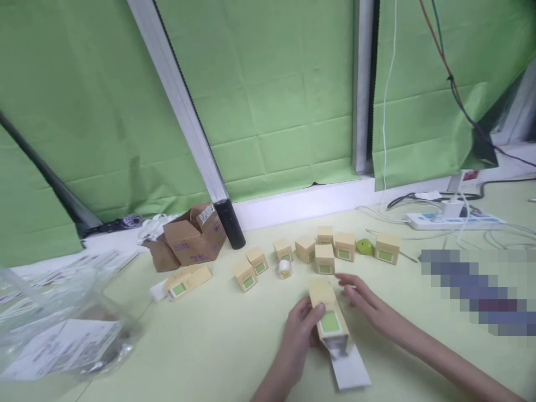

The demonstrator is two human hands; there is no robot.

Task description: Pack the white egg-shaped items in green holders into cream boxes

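Observation:
My left hand (298, 334) grips a small tan box (328, 316) with a green label, thumb on its top face. The box lies on the pale green table (218, 340), its near end open with a white flap or sheet (349, 365) sticking out toward me. My right hand (365, 301) rests just right of the box, fingers stretched toward its far end, touching or nearly touching it. Behind stand several similar tan boxes (325, 258) in a loose row, with a small white round item (285, 268) and a yellow-green object (365, 246) among them.
A brown cardboard carton (193, 241) and a black cylinder (230, 223) stand at the back left. A clear plastic bag with papers (62, 329) lies at the left. A power strip with cables (454, 220) is at the back right. Green cloth covers the wall.

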